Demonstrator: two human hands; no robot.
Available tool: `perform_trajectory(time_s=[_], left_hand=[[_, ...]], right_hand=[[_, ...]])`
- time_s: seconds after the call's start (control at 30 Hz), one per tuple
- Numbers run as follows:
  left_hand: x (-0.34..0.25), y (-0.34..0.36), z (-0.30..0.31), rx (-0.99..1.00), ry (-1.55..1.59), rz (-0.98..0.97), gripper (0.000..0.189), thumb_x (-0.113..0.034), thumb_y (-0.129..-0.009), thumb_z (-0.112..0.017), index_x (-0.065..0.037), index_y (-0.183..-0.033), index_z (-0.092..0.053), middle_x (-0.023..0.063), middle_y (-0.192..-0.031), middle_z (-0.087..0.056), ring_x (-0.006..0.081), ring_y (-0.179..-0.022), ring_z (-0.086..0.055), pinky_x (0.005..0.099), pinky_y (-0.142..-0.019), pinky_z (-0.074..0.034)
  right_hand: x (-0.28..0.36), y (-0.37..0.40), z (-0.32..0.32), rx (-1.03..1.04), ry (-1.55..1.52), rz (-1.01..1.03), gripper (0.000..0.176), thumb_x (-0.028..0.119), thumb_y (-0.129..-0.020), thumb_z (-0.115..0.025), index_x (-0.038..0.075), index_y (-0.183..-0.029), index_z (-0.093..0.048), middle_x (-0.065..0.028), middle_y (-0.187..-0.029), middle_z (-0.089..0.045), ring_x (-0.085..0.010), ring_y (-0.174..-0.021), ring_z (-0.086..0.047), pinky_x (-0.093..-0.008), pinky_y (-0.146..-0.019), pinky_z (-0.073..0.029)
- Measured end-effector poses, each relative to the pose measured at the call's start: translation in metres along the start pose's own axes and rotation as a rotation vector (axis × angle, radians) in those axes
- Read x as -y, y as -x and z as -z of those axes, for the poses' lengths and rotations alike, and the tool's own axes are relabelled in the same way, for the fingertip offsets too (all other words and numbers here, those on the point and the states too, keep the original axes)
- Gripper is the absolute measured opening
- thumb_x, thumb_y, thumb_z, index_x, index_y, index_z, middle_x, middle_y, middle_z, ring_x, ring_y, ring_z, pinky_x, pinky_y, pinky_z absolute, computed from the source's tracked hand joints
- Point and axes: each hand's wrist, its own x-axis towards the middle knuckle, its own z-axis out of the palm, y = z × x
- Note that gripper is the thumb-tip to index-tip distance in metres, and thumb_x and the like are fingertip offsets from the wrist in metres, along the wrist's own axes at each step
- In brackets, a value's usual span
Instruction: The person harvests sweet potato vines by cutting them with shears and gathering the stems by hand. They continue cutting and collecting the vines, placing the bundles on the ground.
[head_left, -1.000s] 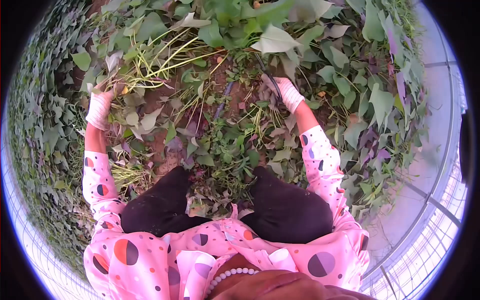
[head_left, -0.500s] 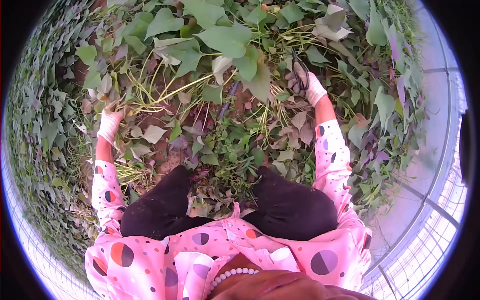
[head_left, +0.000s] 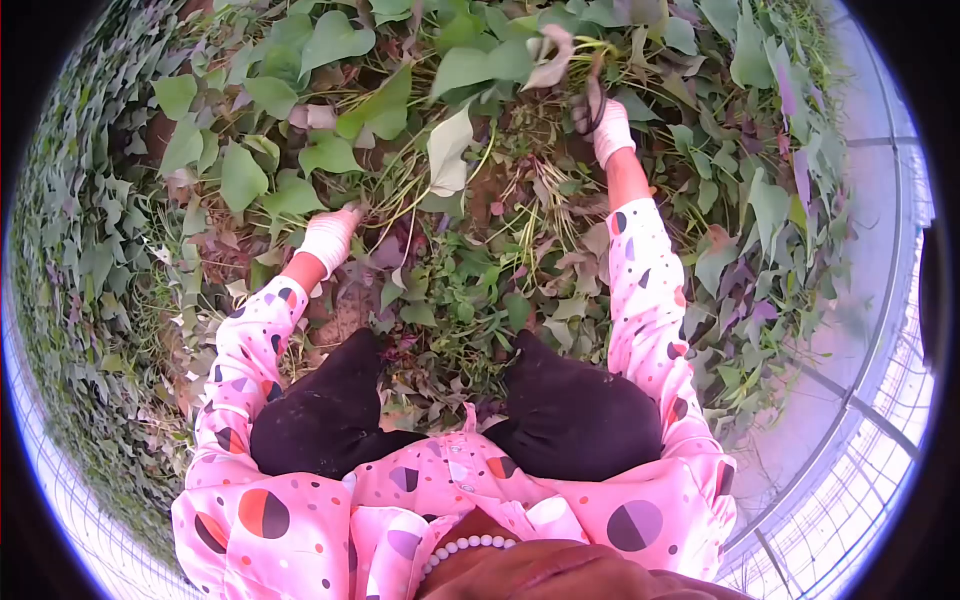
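Watching the left hand (head_left: 330,236) now, left of centre in the frame: its grip looks closed around vine stems (head_left: 402,203), though leaves hide part of the fingers. These thin, pale stems run from that grip toward the middle of the frame, over soil and low growth. Over at upper right of centre, the right hand (head_left: 606,122) has its grip around scissors (head_left: 587,112), the dark handle loops against the fingers; how wide the blades stand, I can't tell. A curled leaf (head_left: 552,58) hangs just beside them.

From where I sit, I'd judge the stems light and springy, bending easily but apt to kink or snap under a sharp tug, and catching on neighbouring growth. I'd favour gathering several together low on the bare stems, with firm, gentle pressure. The leaves are another matter: broad, soft and thin, like that pale leaf (head_left: 449,150) at upper centre, they'd likely tear or slip if used as a handle.
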Motion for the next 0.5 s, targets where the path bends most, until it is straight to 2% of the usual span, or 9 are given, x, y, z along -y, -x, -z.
perform_trajectory(time_s=[0.03, 0.1, 0.13, 0.17, 0.3, 0.37, 0.43, 0.5], left_hand=[[0.0, -0.002, -0.003, 0.003, 0.0, 0.001, 0.053, 0.005, -0.07, -0.061, -0.01, -0.12, -0.056, 0.0162, -0.12, -0.058, 0.0339, -0.095, -0.064, 0.0427, -0.078, -0.053], [0.005, -0.01, -0.011, -0.082, -0.056, 0.103, 0.046, 0.004, -0.07, -0.061, -0.01, -0.114, -0.058, 0.0177, -0.114, -0.059, 0.0337, -0.093, -0.065, 0.0428, -0.076, -0.054], [0.013, -0.017, -0.027, -0.102, -0.126, 0.071, 0.04, 0.004, -0.07, -0.061, -0.01, -0.108, -0.06, 0.0174, -0.107, -0.06, 0.0324, -0.092, -0.066, 0.0422, -0.074, -0.054], [0.017, -0.019, -0.029, -0.105, -0.127, 0.073, 0.04, 0.004, -0.07, -0.061, -0.01, -0.108, -0.06, 0.0174, -0.107, -0.06, 0.0324, -0.092, -0.066, 0.0422, -0.074, -0.054], [0.02, -0.024, -0.031, -0.109, -0.151, -0.017, 0.036, -0.001, -0.067, -0.065, -0.009, -0.102, -0.062, 0.0149, -0.106, -0.06, 0.0321, -0.089, -0.066, 0.042, -0.073, -0.054], [0.022, -0.017, -0.015, -0.068, -0.113, -0.037, 0.042, -0.004, -0.064, -0.068, -0.009, -0.105, -0.062, 0.0149, -0.108, -0.06, 0.0337, -0.091, -0.065, 0.0417, -0.074, -0.053], [0.038, -0.002, -0.014, -0.136, 0.0, -0.062, 0.047, -0.006, -0.063, -0.068, -0.009, -0.11, -0.062, 0.0165, -0.11, -0.058, 0.0355, -0.09, -0.063, 0.0433, -0.076, -0.053], [0.064, 0.011, -0.021, -0.454, 0.293, -0.082, 0.039, -0.008, -0.072, -0.068, -0.01, -0.11, -0.061, 0.0145, -0.108, -0.06, 0.0312, -0.094, -0.061, 0.0417, -0.078, -0.052]], right_hand=[[-0.005, -0.025, 0.026, -0.085, -0.158, -0.057, 0.046, 0.055, -0.086, -0.059, 0.009, -0.084, -0.061, 0.0009, -0.058, -0.054, -0.0109, -0.043, -0.046, -0.0245, -0.042, -0.034], [-0.048, -0.069, 0.055, -0.295, -0.42, 0.081, 0.052, 0.06, -0.086, -0.056, 0.008, -0.087, -0.061, 0.0017, -0.06, -0.055, -0.0108, -0.044, -0.046, -0.0253, -0.042, -0.035], [-0.063, -0.077, 0.073, -0.204, -0.237, -0.059, 0.054, 0.062, -0.086, -0.054, 0.008, -0.087, -0.061, 0.0014, -0.06, -0.056, -0.011, -0.045, -0.047, -0.0258, -0.042, -0.035], [-0.07, -0.083, 0.084, -0.113, -0.049, -0.196, 0.056, 0.063, -0.086, -0.053, 0.008, -0.087, -0.061, 0.0011, -0.061, -0.056, -0.0111, -0.046, -0.048, -0.0263, -0.042, -0.036], [-0.048, 0.011, 0.066, 0.263, -0.125, -0.041, 0.07, 0.07, -0.086, -0.044, 0.003, -0.096, -0.064, -0.0022, -0.064, -0.059, -0.0104, -0.051, -0.05, -0.0223, -0.042, -0.033], [-0.039, 0.046, 0.054, 0.426, 0.021, -0.067, 0.072, 0.07, -0.086, -0.043, 0.002, -0.093, -0.065, -0.0045, -0.065, -0.061, -0.0104, -0.049, -0.051, -0.0221, -0.042, -0.034], [-0.032, 0.048, 0.036, 0.603, 0.113, -0.256, 0.074, 0.072, -0.086, -0.041, 0.002, -0.09, -0.066, -0.0058, -0.065, -0.064, -0.0105, -0.045, -0.05, -0.0207, -0.042, -0.036], [-0.022, 0.044, 0.008, 0.564, 0.194, -0.318, 0.076, 0.075, -0.083, -0.043, 0.002, -0.091, -0.066, -0.0048, -0.065, -0.064, -0.0106, -0.045, -0.05, -0.0211, -0.041, -0.036]])
